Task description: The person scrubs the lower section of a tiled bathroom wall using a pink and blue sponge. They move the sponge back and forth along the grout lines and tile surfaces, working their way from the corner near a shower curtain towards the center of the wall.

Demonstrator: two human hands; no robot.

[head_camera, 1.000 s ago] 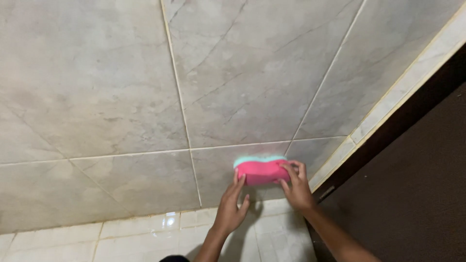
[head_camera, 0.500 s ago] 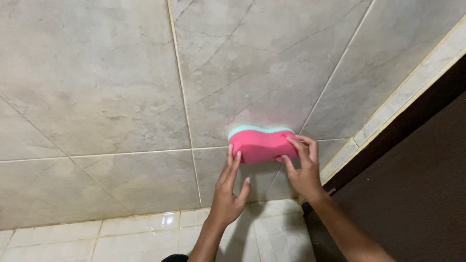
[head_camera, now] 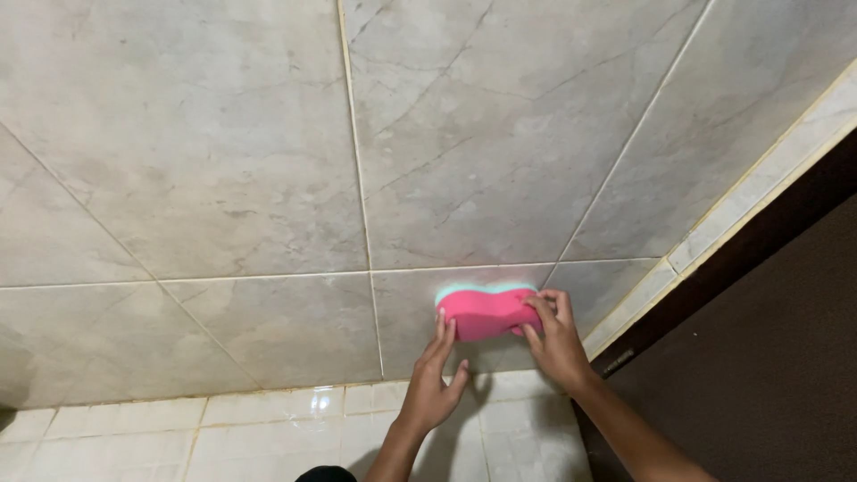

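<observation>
A pink sponge (head_camera: 485, 312) with a pale green back layer is pressed flat against a grey marbled wall tile (head_camera: 500, 178), low on the wall. My right hand (head_camera: 553, 339) grips its right end with fingers curled over the edge. My left hand (head_camera: 433, 384) has its fingers extended upward, the fingertips touching the sponge's left lower edge while the palm rests near the wall's base.
Large grey tiles with light grout lines cover the wall. Glossy small white floor tiles (head_camera: 268, 428) run along the bottom. A dark brown door frame and door (head_camera: 768, 339) stand at the right, bordered by a pale tile strip (head_camera: 759, 178).
The sponge went up the wall about half a second ago and has come back down and slightly left; both hands followed it.
</observation>
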